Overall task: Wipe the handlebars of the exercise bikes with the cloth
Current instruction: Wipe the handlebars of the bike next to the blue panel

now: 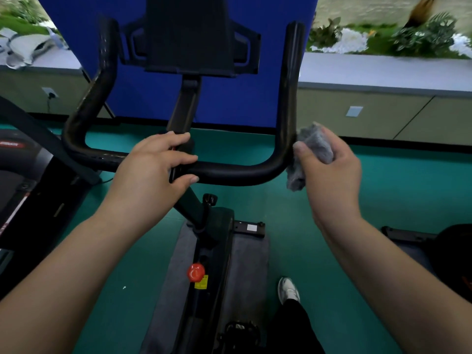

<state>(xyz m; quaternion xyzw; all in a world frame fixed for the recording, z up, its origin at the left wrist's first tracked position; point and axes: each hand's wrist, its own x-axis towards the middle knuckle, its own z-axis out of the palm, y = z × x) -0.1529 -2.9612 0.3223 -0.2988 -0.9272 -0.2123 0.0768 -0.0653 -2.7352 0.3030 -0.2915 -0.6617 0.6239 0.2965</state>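
Two hands are on the job here, and we see both from above. Our left hand (155,166) rests on the middle of the black handlebar (229,172), fingers curled over the crossbar and thumb tucked under it, right where the stem (194,203) meets it. Our right hand (329,169) grips the grey cloth (314,146), bunched between thumb and fingers, and holds it against the outer side of the right upright, just above the lower bend. A tail of cloth hangs below the thumb, beside the bend.

Beyond the left hand the bar curves up into the left upright, and between the uprights sits the dark console (189,34), with a blue panel (158,103) behind it. Below the left hand the stem runs down to the frame, where a red knob (196,272) sits above a yellow label (201,282). The bike stands on a grey mat (245,267) on the green floor (332,238). Below the right hand we see a white shoe (288,290) and a dark trouser leg. Left of the left hand stands another dark machine (30,180). Far beyond the right hand runs a worktop (383,70) with plants (424,34) behind it.
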